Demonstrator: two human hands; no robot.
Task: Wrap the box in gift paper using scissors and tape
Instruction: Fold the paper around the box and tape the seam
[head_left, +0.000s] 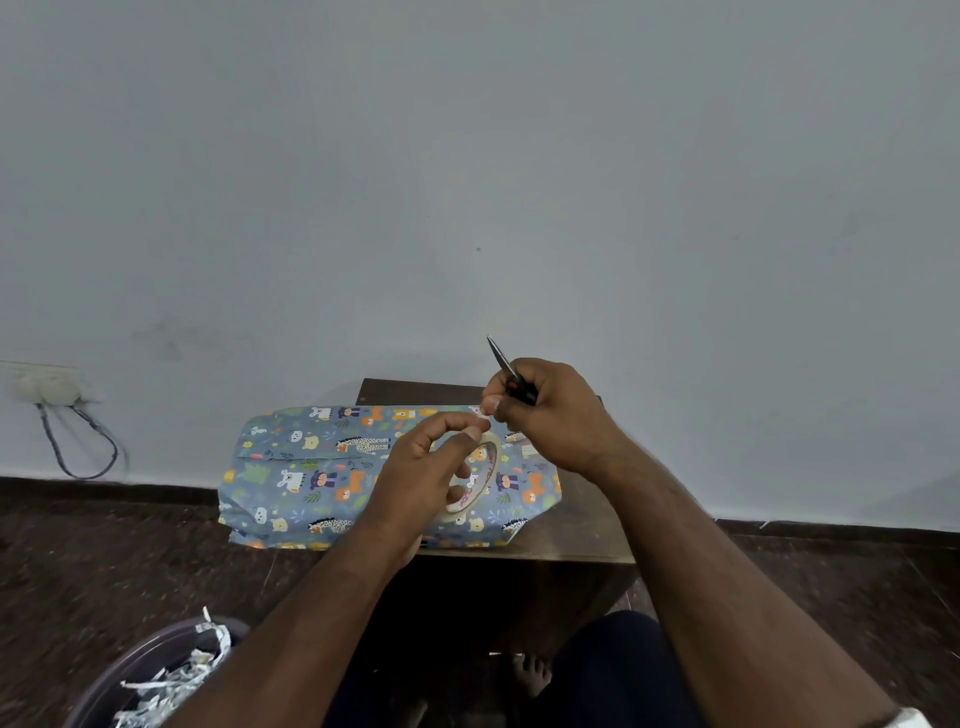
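Box, already covered in blue animal-print gift paper, is lying flat on a small dark wooden table set against the grey wall; its left end is overhanging the table edge. Left hand is hovering over the box's right half, fingers curled through a roll of tape, thumb and forefinger pinching the free end of the tape near the right hand. Right hand is sitting just above and right of it, fingers closed round the dark handles of the scissors, blades pointing up and away toward the wall, thumb and fingertip meeting the tape end as well. Whether the blades are parted, cannot tell. A bin with shredded paper scraps is standing on the dark floor at lower left. A wall socket with a looping cable is hanging at far left.
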